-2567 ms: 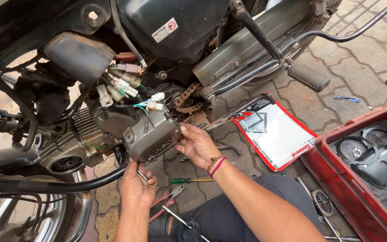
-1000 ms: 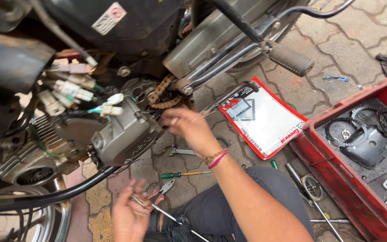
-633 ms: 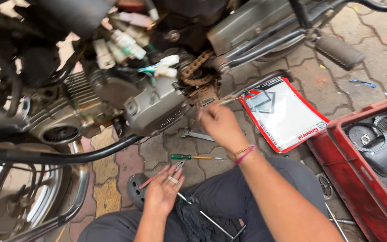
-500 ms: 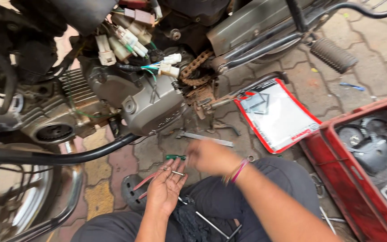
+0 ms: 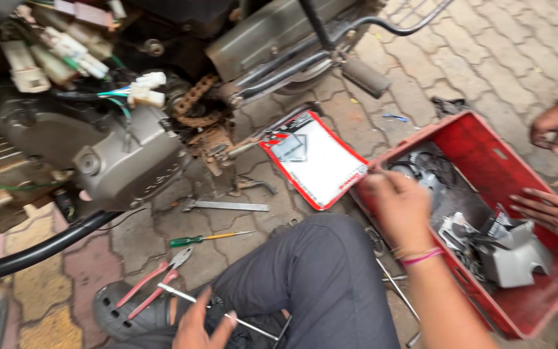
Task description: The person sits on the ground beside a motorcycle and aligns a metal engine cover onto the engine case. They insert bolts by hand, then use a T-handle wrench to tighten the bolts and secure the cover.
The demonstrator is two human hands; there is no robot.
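Note:
My left hand [image 5: 198, 323] is low at the bottom edge, over my grey trouser leg, its fingers closed around a thin metal rod tool [image 5: 253, 326]. My right hand [image 5: 398, 207], with a pink band on the wrist, reaches to the near left rim of a red plastic crate [image 5: 485, 145]; its fingers are bent and apart, with nothing seen in them. Grey metal parts [image 5: 511, 252] lie inside the crate.
The motorcycle's grey engine cover [image 5: 130, 168], chain [image 5: 192, 100], white wire connectors [image 5: 146, 90] and footpeg [image 5: 366, 76] fill the top left. On the paving lie a green-handled screwdriver [image 5: 185, 241], red-handled pliers [image 5: 153, 287], a flat spanner [image 5: 227, 206] and a red-and-white packet [image 5: 314, 158]. Another person's hands [image 5: 553, 216] reach into the crate from the right.
My right hand left the engine cover and swung right to the red crate. My left hand dropped to the rod tool by my leg. The view turned right, and another person's hands appeared.

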